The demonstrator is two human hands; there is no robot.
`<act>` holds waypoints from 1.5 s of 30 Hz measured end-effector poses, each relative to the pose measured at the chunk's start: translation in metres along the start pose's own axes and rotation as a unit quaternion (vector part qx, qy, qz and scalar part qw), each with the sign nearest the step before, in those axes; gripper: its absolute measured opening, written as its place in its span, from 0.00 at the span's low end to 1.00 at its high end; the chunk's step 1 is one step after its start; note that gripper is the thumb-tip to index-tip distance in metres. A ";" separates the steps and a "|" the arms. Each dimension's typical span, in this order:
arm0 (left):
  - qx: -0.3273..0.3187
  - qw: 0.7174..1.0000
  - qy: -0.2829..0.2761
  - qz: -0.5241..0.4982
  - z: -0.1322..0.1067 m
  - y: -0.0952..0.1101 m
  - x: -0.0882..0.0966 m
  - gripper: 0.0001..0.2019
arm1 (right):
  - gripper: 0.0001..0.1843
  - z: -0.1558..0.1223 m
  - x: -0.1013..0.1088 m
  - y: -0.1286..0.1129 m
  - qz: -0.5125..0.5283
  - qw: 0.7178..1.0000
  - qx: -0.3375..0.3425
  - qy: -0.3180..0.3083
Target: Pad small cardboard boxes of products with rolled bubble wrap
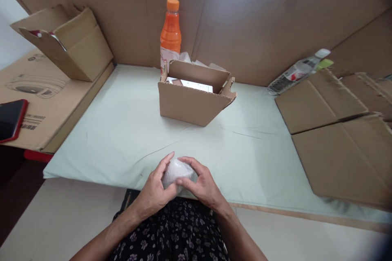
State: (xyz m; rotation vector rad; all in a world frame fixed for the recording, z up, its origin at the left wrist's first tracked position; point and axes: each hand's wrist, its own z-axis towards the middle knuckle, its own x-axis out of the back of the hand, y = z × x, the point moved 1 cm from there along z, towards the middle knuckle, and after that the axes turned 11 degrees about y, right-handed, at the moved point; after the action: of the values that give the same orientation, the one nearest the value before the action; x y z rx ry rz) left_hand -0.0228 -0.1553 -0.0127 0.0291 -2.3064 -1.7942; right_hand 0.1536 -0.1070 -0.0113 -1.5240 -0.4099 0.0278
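Note:
Between my two hands, over the table's front edge, is a small bundle in whitish translucent plastic wrap (177,171); what lies inside it is hidden. My left hand (157,187) curves round its left side, thumb at the front. On the other side my right hand (203,183) grips it, with thumb and fingers on the wrap. Further back, an open cardboard box (186,106) stands upright on the pale cloth-covered table (122,130), with a white box (192,85) inside.
Behind the box stands an orange drink bottle (170,34) beside crumpled plastic. Cardboard boxes (339,155) and a leaning clear bottle (295,73) are at the right. On the left, a large carton (36,89) bears a phone (10,120) and another open box (82,45).

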 end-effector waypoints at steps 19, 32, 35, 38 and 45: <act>-0.048 0.994 -0.092 0.038 0.026 0.002 -0.004 0.17 | 0.20 0.023 0.027 -0.019 -0.092 0.989 -0.094 -0.068; -0.585 0.759 0.153 0.240 0.137 0.154 0.007 0.19 | 0.25 0.167 0.148 -0.130 0.016 0.970 0.086 0.228; -0.592 0.717 0.149 0.337 0.165 0.154 -0.005 0.10 | 0.21 0.192 0.162 -0.129 -0.185 0.958 0.027 0.216; -0.592 0.694 0.157 0.378 0.176 0.145 -0.010 0.10 | 0.13 0.198 0.161 -0.140 -0.494 0.848 0.015 0.190; -0.583 0.693 0.176 0.387 0.171 0.147 -0.011 0.09 | 0.13 0.205 0.128 -0.176 -0.739 0.669 -0.026 0.071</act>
State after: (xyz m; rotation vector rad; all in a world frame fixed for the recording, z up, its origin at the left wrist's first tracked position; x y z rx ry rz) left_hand -0.0256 0.0473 0.0875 -0.6232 -0.4243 -2.0615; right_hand 0.1744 0.1143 0.1885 -0.8357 -1.4175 -1.3827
